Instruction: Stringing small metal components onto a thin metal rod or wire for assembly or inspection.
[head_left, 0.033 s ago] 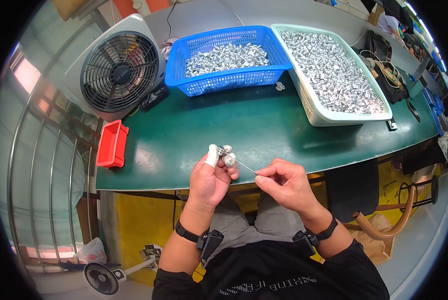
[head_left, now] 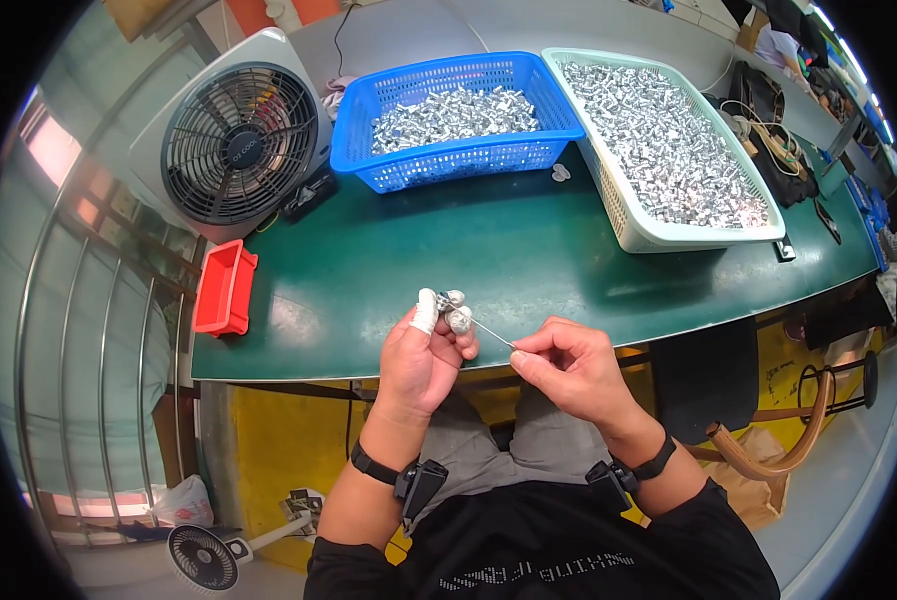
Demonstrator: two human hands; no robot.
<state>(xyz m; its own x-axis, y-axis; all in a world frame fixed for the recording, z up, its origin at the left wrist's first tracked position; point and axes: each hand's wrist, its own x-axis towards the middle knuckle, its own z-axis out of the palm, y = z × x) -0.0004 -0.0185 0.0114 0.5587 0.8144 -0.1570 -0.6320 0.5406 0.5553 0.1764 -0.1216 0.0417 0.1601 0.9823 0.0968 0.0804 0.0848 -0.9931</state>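
My left hand (head_left: 424, 350) is raised over the near edge of the green table (head_left: 509, 250), fingers closed on a small silver metal part (head_left: 452, 312); the thumb and fingertips wear white finger covers. My right hand (head_left: 569, 370) pinches a thin metal pin (head_left: 491, 330) whose tip points up-left into that part. Both hands sit close together above my lap. Farther back stand a blue basket (head_left: 449, 155) and a white basket (head_left: 659, 235), each filled with several small silver metal parts.
A grey box fan (head_left: 237, 140) stands at the table's back left. A small red bin (head_left: 224, 290) sits at the left edge. A metal railing (head_left: 99, 330) runs along the left. Cables and dark items (head_left: 769, 130) lie at the far right. A wooden chair (head_left: 769, 440) is to my right.
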